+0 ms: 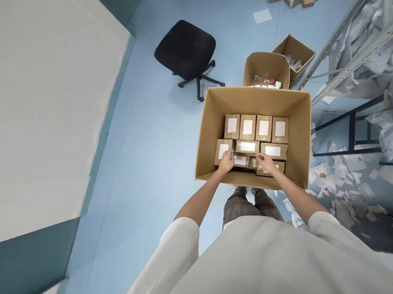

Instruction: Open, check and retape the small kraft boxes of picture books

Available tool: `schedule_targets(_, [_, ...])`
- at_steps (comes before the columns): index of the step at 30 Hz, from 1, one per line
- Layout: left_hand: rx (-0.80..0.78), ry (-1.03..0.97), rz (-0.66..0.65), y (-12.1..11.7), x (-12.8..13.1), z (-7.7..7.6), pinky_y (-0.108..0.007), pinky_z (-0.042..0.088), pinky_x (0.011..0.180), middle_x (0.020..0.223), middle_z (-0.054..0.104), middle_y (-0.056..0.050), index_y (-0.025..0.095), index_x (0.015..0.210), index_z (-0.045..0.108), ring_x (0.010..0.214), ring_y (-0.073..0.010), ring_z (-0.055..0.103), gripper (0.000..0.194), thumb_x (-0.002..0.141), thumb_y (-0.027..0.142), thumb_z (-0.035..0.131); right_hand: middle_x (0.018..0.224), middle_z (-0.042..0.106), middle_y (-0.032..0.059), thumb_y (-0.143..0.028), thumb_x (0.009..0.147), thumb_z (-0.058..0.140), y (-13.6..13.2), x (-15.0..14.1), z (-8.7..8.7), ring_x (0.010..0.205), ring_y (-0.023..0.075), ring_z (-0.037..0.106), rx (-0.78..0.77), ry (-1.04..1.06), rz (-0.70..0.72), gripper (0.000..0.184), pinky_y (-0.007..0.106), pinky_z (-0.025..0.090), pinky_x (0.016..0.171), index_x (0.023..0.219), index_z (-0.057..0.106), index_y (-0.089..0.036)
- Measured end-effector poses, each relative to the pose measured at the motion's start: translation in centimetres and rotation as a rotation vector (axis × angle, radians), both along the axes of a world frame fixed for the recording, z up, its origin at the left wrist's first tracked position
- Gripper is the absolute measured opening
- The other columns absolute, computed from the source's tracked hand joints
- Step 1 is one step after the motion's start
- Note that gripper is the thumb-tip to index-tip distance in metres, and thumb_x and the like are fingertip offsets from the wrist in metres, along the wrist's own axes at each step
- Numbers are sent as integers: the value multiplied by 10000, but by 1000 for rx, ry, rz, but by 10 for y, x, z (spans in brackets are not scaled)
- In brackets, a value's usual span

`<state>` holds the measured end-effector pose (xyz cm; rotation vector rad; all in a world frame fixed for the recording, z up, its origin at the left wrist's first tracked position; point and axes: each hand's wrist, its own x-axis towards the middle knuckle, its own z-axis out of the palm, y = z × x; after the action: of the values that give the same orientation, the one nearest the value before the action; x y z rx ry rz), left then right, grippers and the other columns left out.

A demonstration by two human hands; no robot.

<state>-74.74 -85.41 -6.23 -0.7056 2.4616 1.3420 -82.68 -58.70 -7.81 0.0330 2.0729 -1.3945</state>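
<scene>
A large open carton [257, 96] stands before me, holding several small brown cardboard boxes with white labels. My left hand [226, 161] reaches over its near side, fingers curled at the edge of a small cardboard box [221, 144] at the left. To the right, my right hand [265, 162] has its fingers pinched together, over another small box [278, 169] in the near row. Whether anything thin sits in that pinch is too small to tell. Between my hands lies a labelled box [240, 160]. A row of boxes [247, 127] lines the far side.
Behind the carton are a second open carton [267, 62] with small items and another open box [294, 51]. A black office chair [185, 48] stands at the far left. Metal shelving [365, 55] and scattered paper scraps [344, 174] lie to the right, a white-topped table [46, 102] to the left.
</scene>
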Motion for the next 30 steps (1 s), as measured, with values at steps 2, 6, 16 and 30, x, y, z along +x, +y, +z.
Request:
schedule_targets(2, [-1, -31, -53, -3, -12, -21, -502, 416, 1312, 1495, 647, -153, 209, 1341, 710, 1445, -328, 599, 491, 863, 129, 627, 1064, 814, 64, -240, 838, 679, -1, -4, -19, 1008, 264, 739, 58, 3, 8, 201, 438, 577, 1031, 1003, 796, -237])
schedule_targets(6, [26, -85, -157, -1, -32, -69, -537, 392, 1320, 1459, 676, -153, 213, 1302, 726, 1458, -355, 583, 475, 839, 132, 654, 1164, 784, 88, -186, 836, 681, 3, -12, -57, 1038, 275, 719, 239, 38, 119, 306, 444, 566, 1061, 1116, 798, -228])
schedule_targets(16, [-112, -310, -430, 14, -66, -166, -551, 403, 1310, 1624, 570, -161, 225, 1431, 677, 1548, -380, 495, 578, 862, 127, 652, 1551, 603, 224, -222, 924, 689, -11, -42, -135, 1392, 438, 540, 565, 196, 591, 523, 553, 450, 1193, 1443, 694, -153])
schedule_targets(30, [-280, -401, -725, 9, -46, -196, -542, 310, 1348, 1840, 221, -209, 187, 1705, 356, 1671, -396, 318, 865, 910, 262, 688, 1782, 290, 305, -318, 927, 719, -36, -54, -172, 1624, 473, 259, 730, 458, 858, 751, 648, 252, 1273, 1594, 469, -80])
